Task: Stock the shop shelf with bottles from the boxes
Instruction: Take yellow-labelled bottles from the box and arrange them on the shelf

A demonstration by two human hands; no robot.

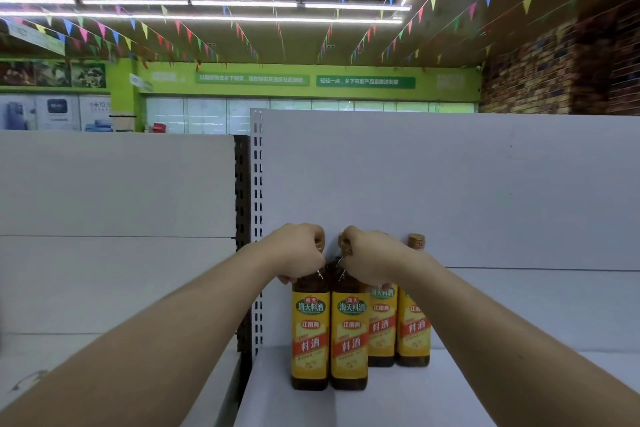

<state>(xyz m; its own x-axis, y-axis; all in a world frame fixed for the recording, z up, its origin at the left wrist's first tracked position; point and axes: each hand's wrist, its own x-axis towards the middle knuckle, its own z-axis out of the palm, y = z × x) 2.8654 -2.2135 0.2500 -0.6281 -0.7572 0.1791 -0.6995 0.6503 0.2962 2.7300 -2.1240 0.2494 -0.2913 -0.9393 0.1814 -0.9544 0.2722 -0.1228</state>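
Two dark bottles with yellow labels stand side by side near the front of the white shelf (pixel 381 399). My left hand (pixel 299 253) grips the neck of the left bottle (pixel 310 333). My right hand (pixel 372 258) grips the neck of the right bottle (pixel 349 333). Behind them, against the back panel, stand two more of the same bottles (pixel 414 326); one is partly hidden by my right wrist. No boxes are in view.
A perforated white upright (pixel 257 184) marks the shelf's left end, with a lower shelf bay (pixel 114 270) beyond it. The white back panel (pixel 450 191) rises behind the bottles. Bare shelf surface stretches to the right.
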